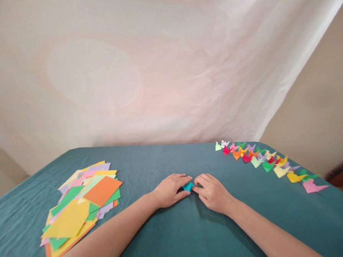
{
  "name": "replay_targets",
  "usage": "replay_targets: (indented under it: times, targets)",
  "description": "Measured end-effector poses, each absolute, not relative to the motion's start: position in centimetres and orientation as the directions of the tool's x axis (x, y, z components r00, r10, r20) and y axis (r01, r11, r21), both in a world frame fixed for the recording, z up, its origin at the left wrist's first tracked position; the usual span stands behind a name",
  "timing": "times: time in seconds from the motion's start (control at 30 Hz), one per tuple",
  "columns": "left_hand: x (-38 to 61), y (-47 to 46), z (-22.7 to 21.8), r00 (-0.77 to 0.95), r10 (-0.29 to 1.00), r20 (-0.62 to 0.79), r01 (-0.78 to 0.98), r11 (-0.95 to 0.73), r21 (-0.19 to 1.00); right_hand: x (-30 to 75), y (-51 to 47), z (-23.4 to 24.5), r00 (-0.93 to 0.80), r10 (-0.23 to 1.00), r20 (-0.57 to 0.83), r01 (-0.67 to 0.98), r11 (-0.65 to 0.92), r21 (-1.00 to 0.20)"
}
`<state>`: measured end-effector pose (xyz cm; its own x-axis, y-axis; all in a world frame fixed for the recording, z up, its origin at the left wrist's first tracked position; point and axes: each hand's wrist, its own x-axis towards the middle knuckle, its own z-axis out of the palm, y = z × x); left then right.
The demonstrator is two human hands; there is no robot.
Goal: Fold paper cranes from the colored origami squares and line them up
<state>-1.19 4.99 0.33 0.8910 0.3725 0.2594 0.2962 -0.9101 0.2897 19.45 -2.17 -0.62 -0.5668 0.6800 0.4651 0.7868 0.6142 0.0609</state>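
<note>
A small piece of folded blue paper point(188, 186) lies between my hands at the middle of the table. My left hand point(171, 189) holds it from the left, fingers over its far side and thumb at its near side. From the right, my right hand point(211, 191) pinches the paper's right end, with the fingers curled in. Parts of the blue paper are hidden under the fingers, so its full shape cannot be made out.
Loose sheets of coloured paper point(69, 217) lie in an overlapping pile at the left. Several folded paper birds point(281, 171) stand in rows at the back right. A dark green cloth point(154, 235) covers the table, and a pale sheet point(163, 66) hangs behind it.
</note>
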Motion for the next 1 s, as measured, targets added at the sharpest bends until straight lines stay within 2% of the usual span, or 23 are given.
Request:
replay_targets:
  times: [0.27, 0.73, 1.0]
  targets:
    - [-1.1, 4.9, 0.5, 0.88, 0.405, 0.25, 0.329, -0.897, 0.295, 19.5, -2.1, -0.9, -0.583, 0.646, 0.494, 0.763, 0.643, 0.059]
    - [-1.0, 5.0, 0.2, 0.87, 0.418, 0.263, 0.331, -0.888, 0.318, 19.5, -2.0, -1.1, -0.57, 0.668, 0.478, 0.767, 0.642, 0.018]
    - [-0.7, 5.1, -0.5, 0.796, 0.505, 0.335, 0.345, -0.832, 0.436, 19.6, -2.1, -1.0, -0.565, 0.7, 0.436, 0.783, 0.621, 0.018]
